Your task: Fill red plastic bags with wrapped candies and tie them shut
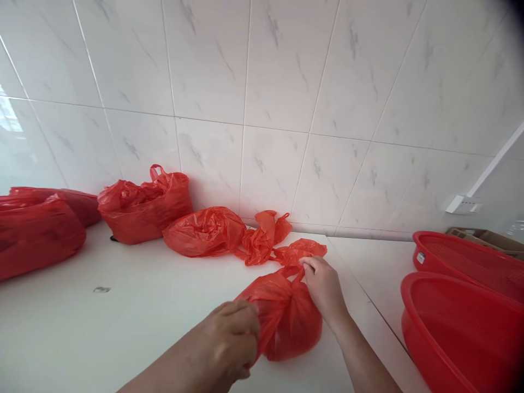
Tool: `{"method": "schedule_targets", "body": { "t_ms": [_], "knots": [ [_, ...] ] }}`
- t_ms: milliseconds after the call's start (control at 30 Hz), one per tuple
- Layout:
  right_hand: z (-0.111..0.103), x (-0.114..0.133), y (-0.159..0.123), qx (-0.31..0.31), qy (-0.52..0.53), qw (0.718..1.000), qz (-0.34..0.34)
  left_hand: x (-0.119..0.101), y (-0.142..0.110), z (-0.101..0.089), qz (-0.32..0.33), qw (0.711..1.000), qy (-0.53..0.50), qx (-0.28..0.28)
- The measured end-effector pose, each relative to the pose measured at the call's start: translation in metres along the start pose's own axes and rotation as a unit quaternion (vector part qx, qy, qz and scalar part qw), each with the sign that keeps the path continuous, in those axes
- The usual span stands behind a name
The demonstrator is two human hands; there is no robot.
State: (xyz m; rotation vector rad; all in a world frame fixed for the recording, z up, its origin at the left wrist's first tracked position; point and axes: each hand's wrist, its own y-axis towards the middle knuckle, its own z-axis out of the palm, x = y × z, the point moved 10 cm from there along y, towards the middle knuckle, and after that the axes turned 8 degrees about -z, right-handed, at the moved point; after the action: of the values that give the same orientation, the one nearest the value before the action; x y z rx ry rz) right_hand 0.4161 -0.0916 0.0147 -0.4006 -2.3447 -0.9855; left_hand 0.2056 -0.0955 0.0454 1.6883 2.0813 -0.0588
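Observation:
A full red plastic bag (292,327) stands on the white table in front of me, its top gathered and creased. My right hand (321,281) pinches a strip of the bag's top at its far right side. At the near left side, my left hand (229,341) is closed on another part of the same bag, slightly blurred, with its fingertips partly hidden. Just beyond the bag lie a crumpled red plastic bag (301,250) and another crumpled red bag (262,240). What is inside the held bag cannot be made out.
Along the tiled wall sit a rounded red bag (204,232), an upright red bag with handles (145,210) and a large red bag (39,234). Two red plastic baskets (426,327) stand at the right. A small scrap (102,289) lies on the table (135,327).

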Motion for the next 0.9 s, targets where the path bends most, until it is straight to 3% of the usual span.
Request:
{"method": "schedule_targets", "body": {
  "t_ms": [67, 167, 233, 300, 433, 567, 667, 767, 900],
  "knots": [
    [0.007, -0.008, 0.0, 0.014, -0.008, 1.0, -0.003, 0.005, -0.009, 0.01, -0.031, 0.997, -0.025, 0.066],
    [0.006, -0.014, 0.0, 0.021, -0.023, 1.0, 0.001, 0.009, -0.016, 0.014, -0.06, 0.986, -0.114, 0.109],
    [-0.004, -0.024, -0.001, -0.004, -0.044, 0.999, 0.028, 0.014, -0.011, 0.009, -0.085, 0.978, -0.169, 0.086],
    [-0.016, -0.038, -0.003, -0.037, -0.069, 0.995, 0.06, 0.022, -0.001, 0.001, -0.115, 0.975, -0.187, 0.027],
    [-0.018, -0.062, -0.008, -0.068, -0.113, 0.989, 0.067, 0.037, 0.022, 0.007, -0.144, 0.978, -0.131, -0.068],
    [0.007, -0.062, -0.011, -0.034, -0.146, 0.989, 0.0, 0.044, 0.04, 0.042, -0.12, 0.99, -0.049, -0.046],
    [0.024, -0.059, -0.015, -0.002, -0.167, 0.985, -0.043, 0.047, 0.039, 0.05, -0.085, 0.996, 0.0, -0.019],
    [0.032, -0.059, -0.019, 0.012, -0.188, 0.98, -0.06, 0.065, 0.023, 0.027, -0.13, 0.991, 0.016, -0.027],
    [0.033, -0.062, -0.02, 0.004, -0.204, 0.977, -0.056, 0.108, -0.022, -0.031, -0.226, 0.969, 0.012, -0.103]
  ]
}}
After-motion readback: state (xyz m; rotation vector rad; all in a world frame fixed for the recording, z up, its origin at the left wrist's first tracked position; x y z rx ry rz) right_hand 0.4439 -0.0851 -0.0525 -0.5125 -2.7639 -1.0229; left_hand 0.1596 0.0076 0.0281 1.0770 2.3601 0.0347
